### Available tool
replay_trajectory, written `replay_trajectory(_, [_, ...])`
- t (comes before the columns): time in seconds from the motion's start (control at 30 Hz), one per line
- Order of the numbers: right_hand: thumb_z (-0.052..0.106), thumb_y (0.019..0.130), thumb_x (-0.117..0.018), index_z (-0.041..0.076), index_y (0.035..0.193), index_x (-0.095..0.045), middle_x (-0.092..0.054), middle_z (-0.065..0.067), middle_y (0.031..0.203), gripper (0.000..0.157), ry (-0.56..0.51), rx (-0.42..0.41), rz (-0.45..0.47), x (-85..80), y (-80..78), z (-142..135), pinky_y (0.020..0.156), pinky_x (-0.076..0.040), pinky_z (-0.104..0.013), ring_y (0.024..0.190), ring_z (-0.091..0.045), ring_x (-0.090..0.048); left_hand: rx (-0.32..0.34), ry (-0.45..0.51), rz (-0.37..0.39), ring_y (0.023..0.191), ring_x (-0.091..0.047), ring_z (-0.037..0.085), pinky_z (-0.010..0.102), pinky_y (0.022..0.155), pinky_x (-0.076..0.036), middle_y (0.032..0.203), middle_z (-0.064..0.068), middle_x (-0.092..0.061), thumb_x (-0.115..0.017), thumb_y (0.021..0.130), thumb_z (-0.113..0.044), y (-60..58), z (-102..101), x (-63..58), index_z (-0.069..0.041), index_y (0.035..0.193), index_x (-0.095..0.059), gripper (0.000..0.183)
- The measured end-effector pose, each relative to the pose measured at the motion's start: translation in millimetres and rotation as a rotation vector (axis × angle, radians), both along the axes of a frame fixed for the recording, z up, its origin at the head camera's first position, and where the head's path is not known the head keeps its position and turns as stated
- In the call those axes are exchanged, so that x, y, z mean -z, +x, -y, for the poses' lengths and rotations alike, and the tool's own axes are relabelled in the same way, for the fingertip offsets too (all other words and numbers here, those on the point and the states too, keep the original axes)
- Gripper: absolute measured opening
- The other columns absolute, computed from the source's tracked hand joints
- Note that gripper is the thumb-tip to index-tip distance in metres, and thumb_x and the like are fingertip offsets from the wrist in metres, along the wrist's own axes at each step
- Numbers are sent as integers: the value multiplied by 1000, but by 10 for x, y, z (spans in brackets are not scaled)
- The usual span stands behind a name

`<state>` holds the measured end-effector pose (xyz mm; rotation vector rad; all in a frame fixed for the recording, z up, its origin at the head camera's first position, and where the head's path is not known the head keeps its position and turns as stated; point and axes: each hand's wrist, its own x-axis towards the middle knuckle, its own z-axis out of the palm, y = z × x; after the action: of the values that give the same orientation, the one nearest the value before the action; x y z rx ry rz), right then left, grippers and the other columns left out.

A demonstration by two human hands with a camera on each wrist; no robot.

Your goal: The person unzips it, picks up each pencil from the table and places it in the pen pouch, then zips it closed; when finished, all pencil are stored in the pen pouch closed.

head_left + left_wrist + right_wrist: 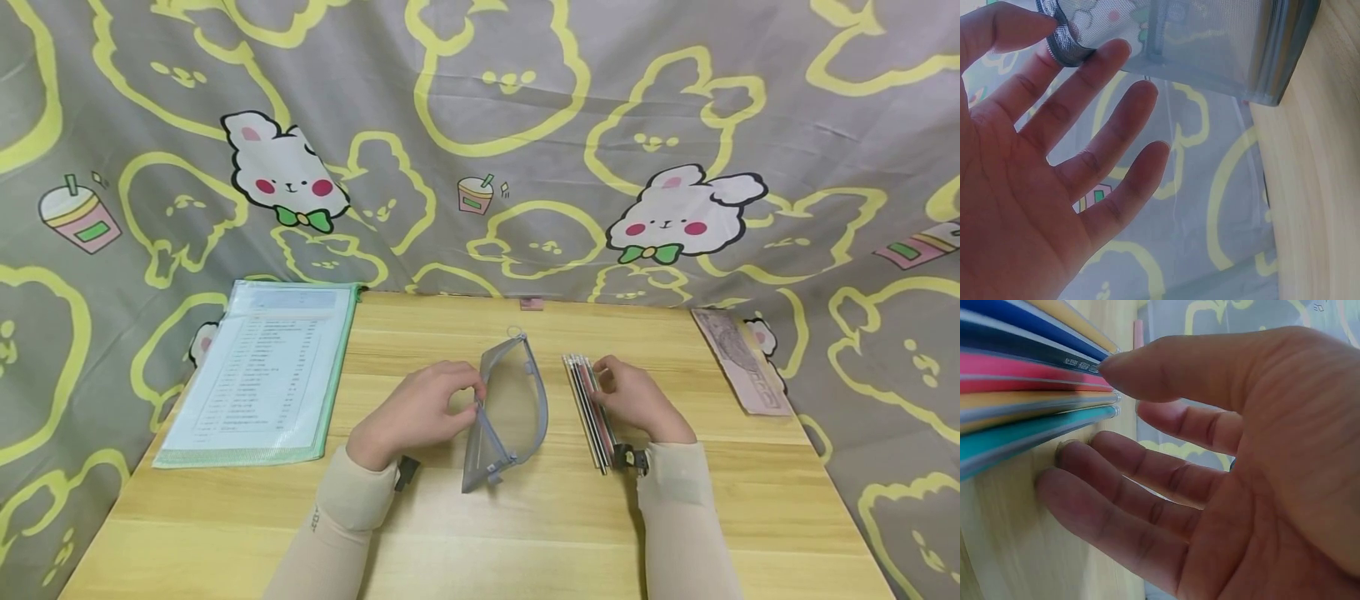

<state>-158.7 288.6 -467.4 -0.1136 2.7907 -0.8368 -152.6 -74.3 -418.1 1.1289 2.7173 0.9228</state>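
A grey mesh zipper pouch point(474, 465) stands on the table with its mouth spread wide toward the right. My left hand point(420, 408) pinches the near side of its rim between thumb and index finger. In the left wrist view the zipper edge of the pouch point(1210, 56) sits at those fingertips, and the other fingers are spread. To the right of the pouch lies a row of several coloured pencils point(588, 417). My right hand point(637, 400) is over them. In the right wrist view its thumb touches a dark pencil point(1054, 356), while its fingers stay apart from the thumb.
At the left lies a clear zip folder point(255, 375) with green edging and a printed sheet inside. A pinkish printed paper slip point(742, 362) lies by the right edge. A small pink piece point(532, 305) sits at the back edge, against a patterned curtain point(525, 100).
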Motion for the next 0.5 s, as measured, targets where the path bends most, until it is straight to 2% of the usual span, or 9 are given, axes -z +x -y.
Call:
replay_trajectory(0.3, [9,97,-65,-3,134,-57,-72,-25,119,40,22,-21,-2,-7,-2,34,93,-56,-58,110,-42,-70,5,4,1,100,-64,10,38,92,-55,105,-13,-69,-69,94,-15,-9,0,-3,-24,101,-69,11])
replay_trajectory(0.5, [4,93,-67,-3,135,-56,-72,-23,116,44,34,-12,11,5,-9,41,86,-58,-51,102,-36,-71,4,3,7,101,-64,10,38,92,-55,106,-14,-69,-69,94,-16,-2,-2,-12,-25,101,-69,11])
